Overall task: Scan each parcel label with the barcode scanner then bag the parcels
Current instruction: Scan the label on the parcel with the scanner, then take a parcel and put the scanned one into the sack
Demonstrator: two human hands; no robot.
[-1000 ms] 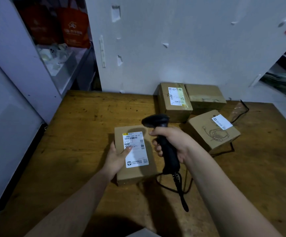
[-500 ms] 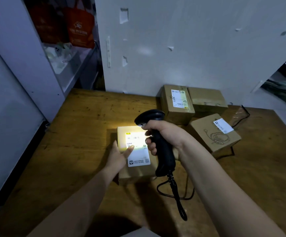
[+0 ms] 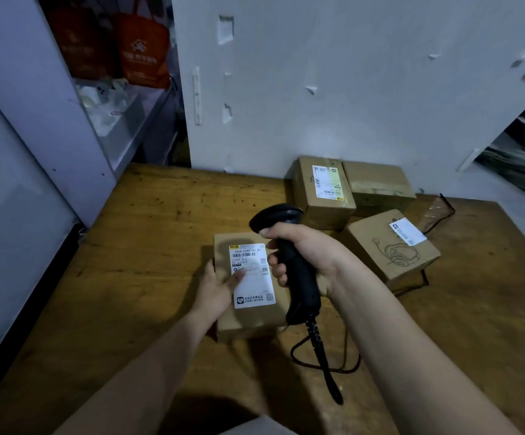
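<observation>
A small cardboard parcel [image 3: 255, 321] with a white shipping label [image 3: 255, 287] lies flat on the wooden table [image 3: 123, 277]. My left hand [image 3: 220, 284] grips its left edge, thumb lying on the label. My right hand [image 3: 305, 255] grips the handle of a black barcode scanner [image 3: 299, 277], whose head hangs just above the parcel's far edge, pointing left and down. The scanner's cable [image 3: 327, 365] trails toward me. No scan light shows on the label.
Three more cardboard parcels sit at the back right: one labelled [image 3: 324, 189], one plain [image 3: 377, 186], one with a headphone drawing [image 3: 390, 246]. A white wall stands behind them. Shelves with red bags [image 3: 142, 48] are at the far left.
The scanner's light, which lit the label half a second ago, has gone out. The scanner head has lifted slightly. My left hand stays on the parcel.
</observation>
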